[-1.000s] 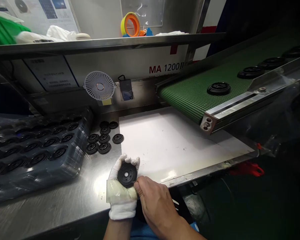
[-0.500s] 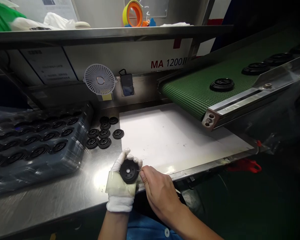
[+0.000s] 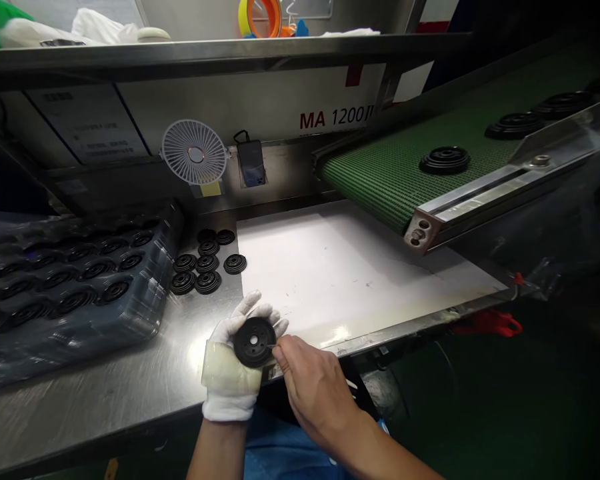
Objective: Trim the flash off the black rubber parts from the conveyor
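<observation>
My left hand (image 3: 235, 360), in a white glove with a translucent band round the palm, holds a round black part (image 3: 254, 341) with a small centre hole. The part lies in the palm with its flat face up, fingers spread behind it. My right hand (image 3: 320, 387) is bare and closed in a pinch on a thin pointed tool (image 3: 273, 346), whose tip reaches the right side of the part's face. Most of the tool is hidden in the fingers. Several ribbed black parts (image 3: 207, 262) stand on the metal table (image 3: 130, 373) beyond my left hand.
Stacked clear trays (image 3: 145, 293) of black parts fill the left. A white sheet (image 3: 330, 267) covers the middle. At right, a green conveyor (image 3: 370, 173) carries black parts above the table. A fan (image 3: 195, 153) and phone (image 3: 251, 162) are behind, under a shelf (image 3: 205, 57).
My left hand has shifted slightly left with the part, and its fingers are more spread. The tool tip now overlaps the part's face. The whole view has moved a little.
</observation>
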Demonstrator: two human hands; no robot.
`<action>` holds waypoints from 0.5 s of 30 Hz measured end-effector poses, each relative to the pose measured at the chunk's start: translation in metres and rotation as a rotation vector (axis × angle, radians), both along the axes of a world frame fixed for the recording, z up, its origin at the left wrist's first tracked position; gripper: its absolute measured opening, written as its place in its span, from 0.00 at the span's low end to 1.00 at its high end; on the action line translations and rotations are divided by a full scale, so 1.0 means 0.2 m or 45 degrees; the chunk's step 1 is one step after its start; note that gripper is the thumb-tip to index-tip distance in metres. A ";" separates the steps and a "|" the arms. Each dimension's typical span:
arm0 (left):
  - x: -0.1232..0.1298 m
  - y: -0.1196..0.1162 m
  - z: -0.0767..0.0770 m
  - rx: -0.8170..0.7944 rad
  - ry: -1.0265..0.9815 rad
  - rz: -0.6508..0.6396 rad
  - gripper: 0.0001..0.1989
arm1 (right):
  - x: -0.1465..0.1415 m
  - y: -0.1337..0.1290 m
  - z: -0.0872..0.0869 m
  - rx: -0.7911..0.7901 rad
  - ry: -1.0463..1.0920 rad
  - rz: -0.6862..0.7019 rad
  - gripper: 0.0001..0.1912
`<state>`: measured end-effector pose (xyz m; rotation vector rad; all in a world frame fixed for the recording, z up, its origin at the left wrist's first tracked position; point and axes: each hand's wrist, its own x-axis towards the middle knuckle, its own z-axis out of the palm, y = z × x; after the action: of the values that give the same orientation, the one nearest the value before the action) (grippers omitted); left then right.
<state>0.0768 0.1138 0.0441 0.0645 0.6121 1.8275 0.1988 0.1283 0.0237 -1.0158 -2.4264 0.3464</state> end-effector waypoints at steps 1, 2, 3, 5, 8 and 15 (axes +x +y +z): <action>0.00 0.00 0.00 0.021 -0.024 0.011 0.17 | 0.01 0.01 0.00 0.000 0.001 -0.019 0.13; 0.00 0.00 0.00 0.038 -0.052 0.041 0.15 | 0.01 0.01 0.00 0.002 0.001 -0.037 0.13; 0.00 0.01 0.00 0.046 -0.082 0.078 0.12 | 0.01 0.01 0.00 0.002 -0.002 -0.050 0.13; 0.00 0.03 0.00 0.032 -0.131 0.162 0.09 | 0.00 0.00 0.00 -0.009 -0.010 -0.054 0.12; 0.02 0.06 0.01 -0.002 -0.192 0.277 0.06 | -0.02 -0.03 0.00 -0.031 -0.017 -0.047 0.11; 0.02 0.04 -0.01 0.052 -0.054 0.213 0.13 | -0.03 -0.05 -0.02 -0.002 0.019 -0.006 0.12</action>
<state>0.0804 0.1215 0.0415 0.0016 0.5649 1.9986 0.1926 0.1189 0.0189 -1.0160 -2.4105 0.3525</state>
